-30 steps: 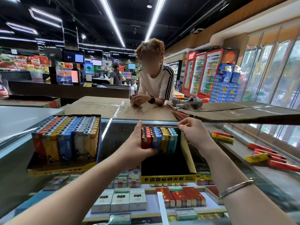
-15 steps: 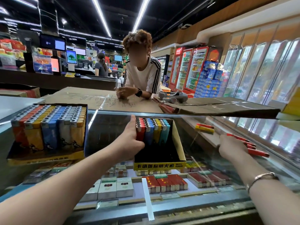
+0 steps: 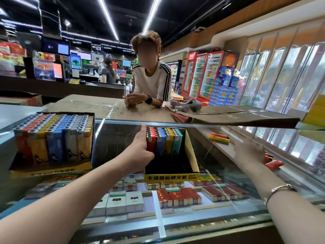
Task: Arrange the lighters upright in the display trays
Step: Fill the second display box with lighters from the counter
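Note:
A yellow-fronted display tray (image 3: 190,152) stands on the glass counter, its back rows filled with upright red, blue, yellow and teal lighters (image 3: 164,141). My left hand (image 3: 140,150) grips the tray's left side, fingers up along the outside and thumb against the front red lighter. To the right, my right hand (image 3: 249,152) lies over loose red lighters (image 3: 274,164) on the counter; its fingers are hidden. Farther back lie a red and a yellow lighter (image 3: 219,137). At the left, a second tray (image 3: 51,169) is full of upright lighters.
Flattened cardboard (image 3: 237,117) covers the counter's far side, and a person in a white shirt (image 3: 152,83) leans on it. A grey tape gun (image 3: 186,104) lies beside them. Cigarette packs (image 3: 177,198) fill the case under the glass.
My right hand left the tray's back right corner and swung right onto the loose red lighters. My left hand stayed on the tray's left side. The camera turned slightly right.

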The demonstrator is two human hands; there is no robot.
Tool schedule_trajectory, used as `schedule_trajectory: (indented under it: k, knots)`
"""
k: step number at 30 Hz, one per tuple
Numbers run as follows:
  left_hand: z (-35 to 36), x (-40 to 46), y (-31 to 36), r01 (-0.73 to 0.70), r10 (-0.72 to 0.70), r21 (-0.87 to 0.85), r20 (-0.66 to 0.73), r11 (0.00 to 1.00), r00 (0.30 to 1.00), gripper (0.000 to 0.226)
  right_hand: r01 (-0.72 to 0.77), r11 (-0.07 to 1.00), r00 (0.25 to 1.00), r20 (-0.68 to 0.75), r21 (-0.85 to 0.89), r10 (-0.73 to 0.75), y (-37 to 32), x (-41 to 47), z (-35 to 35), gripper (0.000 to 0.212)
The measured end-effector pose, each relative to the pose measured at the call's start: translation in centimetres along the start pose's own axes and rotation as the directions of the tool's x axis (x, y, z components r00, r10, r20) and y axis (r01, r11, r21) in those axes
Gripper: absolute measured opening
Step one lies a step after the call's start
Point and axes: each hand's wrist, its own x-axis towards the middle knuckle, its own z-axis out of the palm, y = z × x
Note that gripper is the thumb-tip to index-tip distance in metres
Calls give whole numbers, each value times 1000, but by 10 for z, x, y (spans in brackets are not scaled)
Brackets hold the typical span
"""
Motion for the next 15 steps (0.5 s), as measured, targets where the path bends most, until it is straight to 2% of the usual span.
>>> schedule_trajectory:
  k: [3,5,8,15]
  knots:
    - [0,0,0,-1,1,33,-5,999,1000,99,-116,993,993,-28,-21,116,21,1,3,31]
    - [0,0,0,2,-2,50,-8,999,1000,99,-191,979,979,57,-68,195,36,0,5,38]
    - [0,-1,1,2,-2,54,-8,999,1000,98,-216,965,954,178,-150,241,52,-2,11,42]
    - [-1,-3,3,1,-1,61,2,998,1000,97,-230,960,962,184,158,200,50,3,15,22]
